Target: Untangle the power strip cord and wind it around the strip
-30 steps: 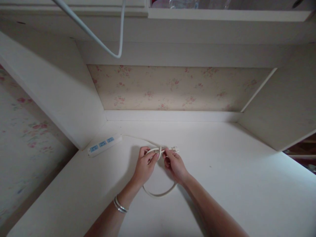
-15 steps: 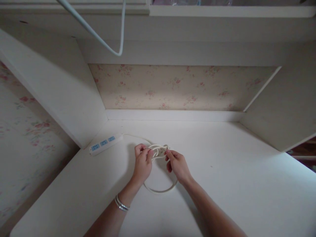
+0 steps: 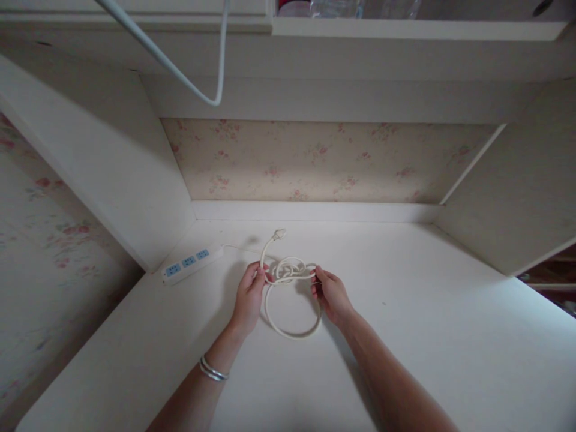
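A white power cord [image 3: 294,337] is looped and tangled between my two hands, with one large loop hanging toward me. My left hand [image 3: 251,294] pinches the cord near its plug end. The plug [image 3: 279,234] sticks up above that hand, at the end of a short curved length. On the other side of the tangle, my right hand [image 3: 330,294] grips a bend of the cord between thumb and fingers. At the left lies a white power strip [image 3: 192,266] with blue socket faces, its cord running toward the tangle.
The white desktop [image 3: 405,348] spreads under my arms, with side panels left and right. A shelf [image 3: 405,30] overhangs the back, holding clear plastic containers. From above, a pale bent cable or rod [image 3: 180,75] hangs at the upper left.
My hands have moved slightly apart, stretching the tangle between them. The plug, formerly among the loops, now stands out above my left hand.
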The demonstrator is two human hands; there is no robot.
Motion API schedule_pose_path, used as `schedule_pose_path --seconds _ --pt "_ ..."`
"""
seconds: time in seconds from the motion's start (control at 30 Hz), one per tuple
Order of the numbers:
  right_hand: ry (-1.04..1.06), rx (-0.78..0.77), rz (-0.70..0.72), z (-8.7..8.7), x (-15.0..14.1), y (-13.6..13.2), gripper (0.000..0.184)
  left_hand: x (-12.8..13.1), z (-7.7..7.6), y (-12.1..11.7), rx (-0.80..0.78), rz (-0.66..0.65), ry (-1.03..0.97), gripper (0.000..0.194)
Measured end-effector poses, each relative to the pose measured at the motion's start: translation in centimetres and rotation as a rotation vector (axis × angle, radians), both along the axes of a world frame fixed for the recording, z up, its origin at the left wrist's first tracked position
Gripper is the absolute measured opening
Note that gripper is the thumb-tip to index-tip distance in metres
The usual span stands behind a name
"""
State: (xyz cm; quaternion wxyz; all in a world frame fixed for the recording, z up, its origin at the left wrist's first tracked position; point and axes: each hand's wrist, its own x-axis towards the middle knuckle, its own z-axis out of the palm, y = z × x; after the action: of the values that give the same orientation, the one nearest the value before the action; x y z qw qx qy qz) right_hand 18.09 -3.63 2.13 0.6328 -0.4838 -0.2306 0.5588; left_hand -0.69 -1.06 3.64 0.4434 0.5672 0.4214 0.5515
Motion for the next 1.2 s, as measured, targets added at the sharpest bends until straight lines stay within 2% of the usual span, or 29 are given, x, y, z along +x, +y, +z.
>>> schedule_pose_path --seconds 0.07,0.2,0.33,0.4,0.57,0.73,0.83,0.97,1.07,1.2 --pt "0.08 0.029 0.025 0.0 0.1 0.0 0.024 -0.2 0.4 -0.1 0.019 -0.085 0.003 0.028" --pt "0.166 0.043 0.106 0.4 0.4 0.1 0.02 -0.5 1.1 -0.3 0.178 -0.204 0.118 0.023" --pt "0.193 0.082 0.147 1.1 0.4 -0.2 0.013 -0.3 0.9 -0.4 0.251 -0.286 0.221 0.021" --pt "0.237 0.097 0.178 1.4 0.3 -0.4 0.015 -0.2 0.7 -0.4 0.242 -0.28 0.243 0.022" --pt "0.376 0.101 0.252 1.7 -0.4 -0.9 0.039 0.0 0.2 0.0 0.176 -0.174 0.224 0.024" --pt "0.451 0.124 0.369 2.3 -1.8 -1.4 0.026 0.2 0.1 -0.3 0.112 -0.12 0.171 0.025" --pt "0.383 0.191 0.441 2.8 -2.9 -1.9 0.029 0.5 0.2 -0.8 0.137 -0.139 0.197 0.024" --pt "0.278 0.214 0.366 2.6 -3.6 -2.2 0.03 0.9 0.4 -1.4 0.147 -0.197 0.234 0.02" --pt "0.245 0.196 0.227 2.1 -3.2 -1.6 0.028 1.1 0.5 -1.4 0.088 -0.18 0.122 0.019" --pt "0.28 0.176 0.106 1.9 -1.9 -0.9 0.02 1.0 0.1 -1.0 -0.195 -0.098 -0.105 0.019"
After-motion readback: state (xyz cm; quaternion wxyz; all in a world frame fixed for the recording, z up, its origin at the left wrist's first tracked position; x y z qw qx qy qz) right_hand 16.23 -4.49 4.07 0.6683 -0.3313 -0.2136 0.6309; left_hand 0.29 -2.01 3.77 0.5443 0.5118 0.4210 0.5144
